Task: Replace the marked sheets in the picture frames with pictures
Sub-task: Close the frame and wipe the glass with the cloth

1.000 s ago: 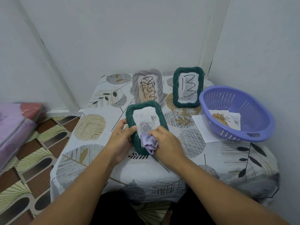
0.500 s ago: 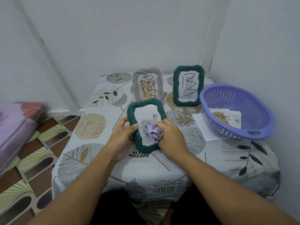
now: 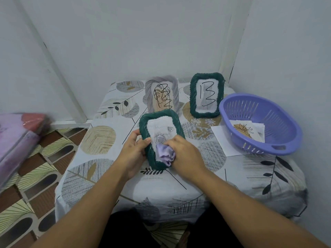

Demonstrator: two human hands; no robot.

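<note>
- The left hand (image 3: 133, 154) grasps the left edge of the near green frame (image 3: 145, 140), thumb on the front rim, fingers curled round behind
- The right hand (image 3: 182, 154) is clenched round a crumpled lilac cloth (image 3: 164, 153) and presses it on the lower part of that frame's glass
- The near frame stands tilted back at the middle of the table (image 3: 100, 176); the sheet in it shows pale grey roses
- Behind it, just touching or nearly so, stands a grey frame (image 3: 176, 93) with a leaf picture scribbled over in black
- To the right of that, at the far right, a second green frame (image 3: 192, 97) stands upright; its white sheet bears the black mark "13"
- A lilac basket (image 3: 250, 140) sits at the right edge of the table, near the second green frame, with a few sheets inside; the top one (image 3: 245, 129) shows an orange and black plant
- The basket rests partly on a white sheet (image 3: 222, 136) lying flat on the table
- The table wears a cloth printed with leaves and circles
- At the far left, off the table, lies a pink and purple wrapped bundle (image 3: 16, 138), blurred
</note>
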